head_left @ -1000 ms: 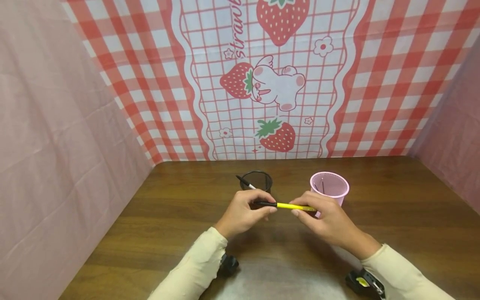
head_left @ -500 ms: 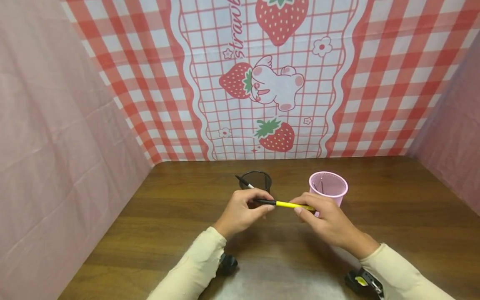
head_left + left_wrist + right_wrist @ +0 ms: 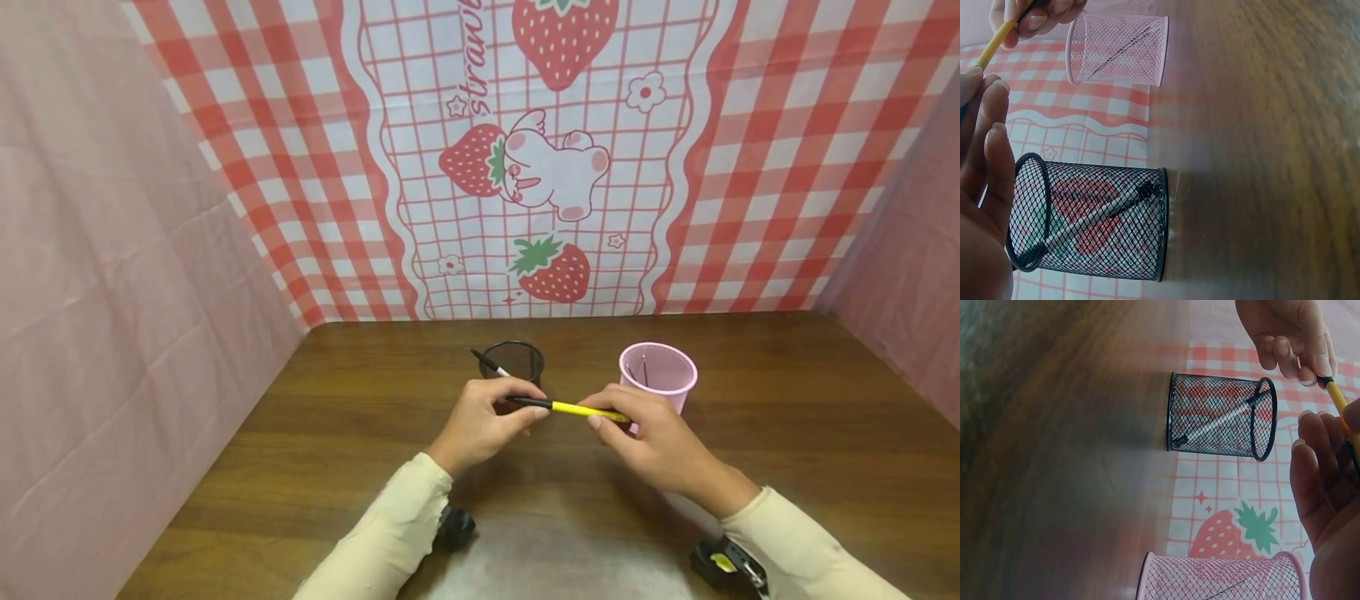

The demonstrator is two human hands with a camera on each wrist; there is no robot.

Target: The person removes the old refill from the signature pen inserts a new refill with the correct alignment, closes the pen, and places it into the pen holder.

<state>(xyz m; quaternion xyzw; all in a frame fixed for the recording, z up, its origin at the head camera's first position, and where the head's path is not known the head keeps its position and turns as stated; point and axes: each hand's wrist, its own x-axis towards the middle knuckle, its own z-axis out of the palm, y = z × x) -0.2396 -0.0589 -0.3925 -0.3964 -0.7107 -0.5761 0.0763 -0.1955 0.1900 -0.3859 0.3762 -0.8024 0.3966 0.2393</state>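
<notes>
A yellow pen with a black cap (image 3: pixel 577 409) lies level between my two hands, above the table. My left hand (image 3: pixel 487 423) pinches its black end between thumb and fingers. Its yellow end sits between the thumb and fingers of my right hand (image 3: pixel 648 433). Behind the left hand stands a black mesh pen cup (image 3: pixel 1104 219), with a white pen with black ends (image 3: pixel 1091 220) leaning inside. A pink mesh pen cup (image 3: pixel 660 387) stands just behind the right hand, and a thin dark stick-like thing (image 3: pixel 1121 53) shows through its mesh.
The brown wooden table (image 3: pixel 360 417) carries both cups near its far side. A red-and-white strawberry cloth (image 3: pixel 555 167) hangs behind it. Pink cloth (image 3: pixel 135 292) closes the left side, and another pink cloth (image 3: pixel 907 250) the right.
The right thumb has shifted slightly to the right along the pen since one second ago. Both hands otherwise stay almost still, and the cups have not moved.
</notes>
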